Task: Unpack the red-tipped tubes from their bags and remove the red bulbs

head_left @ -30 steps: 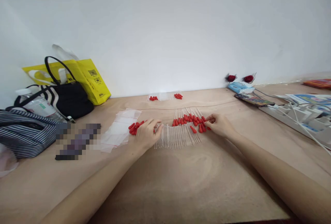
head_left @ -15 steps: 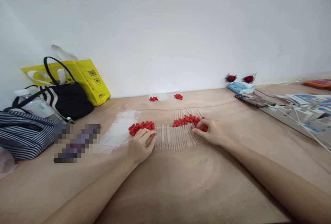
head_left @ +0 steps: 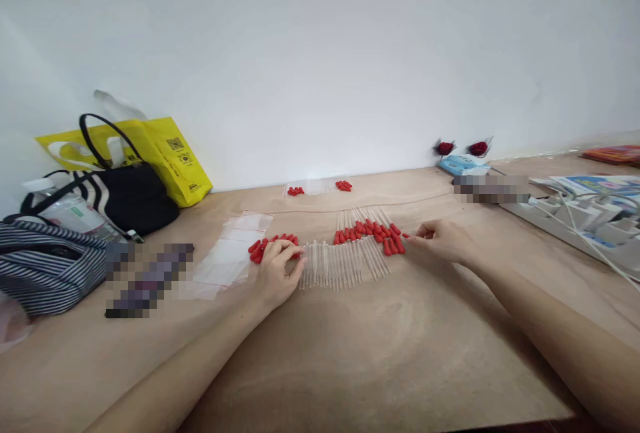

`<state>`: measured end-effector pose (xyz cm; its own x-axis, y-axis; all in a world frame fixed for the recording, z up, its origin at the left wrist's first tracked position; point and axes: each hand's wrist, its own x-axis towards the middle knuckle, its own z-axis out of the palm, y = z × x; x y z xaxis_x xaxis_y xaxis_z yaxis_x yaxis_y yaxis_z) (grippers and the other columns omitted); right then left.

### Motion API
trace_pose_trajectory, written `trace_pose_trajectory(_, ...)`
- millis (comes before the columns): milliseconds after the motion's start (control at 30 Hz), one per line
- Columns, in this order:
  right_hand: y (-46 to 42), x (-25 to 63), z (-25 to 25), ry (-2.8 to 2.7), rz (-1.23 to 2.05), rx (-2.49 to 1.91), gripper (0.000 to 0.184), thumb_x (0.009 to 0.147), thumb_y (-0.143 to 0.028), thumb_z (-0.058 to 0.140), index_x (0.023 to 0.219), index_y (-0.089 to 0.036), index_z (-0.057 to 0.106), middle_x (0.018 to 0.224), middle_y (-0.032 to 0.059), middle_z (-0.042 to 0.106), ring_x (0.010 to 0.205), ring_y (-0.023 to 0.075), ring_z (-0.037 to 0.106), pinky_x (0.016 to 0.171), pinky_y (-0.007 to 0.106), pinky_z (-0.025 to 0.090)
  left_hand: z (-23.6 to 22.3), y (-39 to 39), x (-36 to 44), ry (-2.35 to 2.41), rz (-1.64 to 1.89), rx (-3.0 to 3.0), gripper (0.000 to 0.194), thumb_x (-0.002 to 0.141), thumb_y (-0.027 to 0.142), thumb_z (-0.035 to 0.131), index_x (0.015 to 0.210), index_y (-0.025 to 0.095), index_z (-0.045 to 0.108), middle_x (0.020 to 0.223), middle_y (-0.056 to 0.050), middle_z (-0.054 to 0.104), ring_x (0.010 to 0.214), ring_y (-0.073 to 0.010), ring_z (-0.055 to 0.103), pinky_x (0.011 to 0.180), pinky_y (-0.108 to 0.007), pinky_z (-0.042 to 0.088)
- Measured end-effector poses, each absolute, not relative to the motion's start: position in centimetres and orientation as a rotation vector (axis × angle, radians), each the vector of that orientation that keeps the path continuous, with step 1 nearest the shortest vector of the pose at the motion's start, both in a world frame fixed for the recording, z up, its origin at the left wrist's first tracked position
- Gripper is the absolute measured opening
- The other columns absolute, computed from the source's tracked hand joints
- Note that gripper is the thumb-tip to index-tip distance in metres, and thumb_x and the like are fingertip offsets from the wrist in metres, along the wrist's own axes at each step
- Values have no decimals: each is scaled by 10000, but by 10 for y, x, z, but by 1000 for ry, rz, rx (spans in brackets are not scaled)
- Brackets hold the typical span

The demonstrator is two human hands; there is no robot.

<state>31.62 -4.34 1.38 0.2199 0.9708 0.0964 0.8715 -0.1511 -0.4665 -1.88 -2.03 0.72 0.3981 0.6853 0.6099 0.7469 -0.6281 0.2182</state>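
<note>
Pale, slender clear tubes (head_left: pixel 333 266) lie side by side in a row at the middle of the table. Behind their right part, red rubber bulbs (head_left: pixel 367 229) lie clustered, some on the ends of more clear tubes (head_left: pixel 367 214). My right hand (head_left: pixel 440 239) is right of this cluster, with a small red bulb (head_left: pixel 406 237) pinched at its fingertips. At the row's left end is my left hand (head_left: pixel 277 269), thumb and forefinger curled nearly together; what they hold, if anything, is hidden. Another pile of red bulbs (head_left: pixel 260 246) sits behind the left hand, partly covered by it.
Clear zip bags (head_left: pixel 233 253) lie left of the bulbs; another bag (head_left: pixel 319 187) with red bulbs is near the wall. Yellow bag (head_left: pixel 185 166), black bag (head_left: pixel 135 196) and striped pouch (head_left: pixel 55 266) stand left. A power strip (head_left: pixel 575 226) with cables is right.
My right hand has moved right, away from the bulb cluster, with a red bulb at its fingertips. The bulbs it covered now show. My left hand has hardly moved.
</note>
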Motion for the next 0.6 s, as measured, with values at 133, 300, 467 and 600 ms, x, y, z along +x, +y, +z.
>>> trace_pose_trajectory(133, -40, 318, 7, -1791, 474, -2033, 268, 664, -463, 549, 659, -217, 658, 672, 16, 651, 625, 162, 575, 526, 240, 351, 21, -3, 6, -1582, -836, -2639, 164, 740, 303, 518, 740, 194, 640, 814, -48, 556, 857, -198, 520, 792, -342, 403)
trace_pose_trajectory(300, -35, 317, 1, -1718, 368, -2025, 281, 713, -432, 495, 671, -205, 655, 628, 18, 640, 582, 155, 561, 505, 236, 338, 37, 34, 47, -2073, -402, -2605, 214, 675, 399, 565, 686, 206, 655, 751, -49, 628, 840, -217, 554, 715, -291, 404)
trace_pose_trajectory(467, -35, 316, -5, -1654, 215, -1963, 273, 727, -399, 479, 651, -199, 648, 612, 18, 642, 567, 151, 560, 497, 234, 319, 31, 66, 73, -2313, -271, -2559, 270, 621, 431, 606, 572, 167, 627, 534, -41, 603, 650, -194, 588, 581, -258, 402)
trace_pose_trajectory(600, -37, 309, -6, -1631, 177, -1937, 265, 732, -391, 481, 638, -203, 643, 593, 2, 635, 560, 145, 554, 500, 233, 310, 21, 76, 84, -2397, -231, -2607, 224, 637, 344, 640, 590, 125, 629, 604, -61, 625, 661, -194, 594, 562, -254, 421)
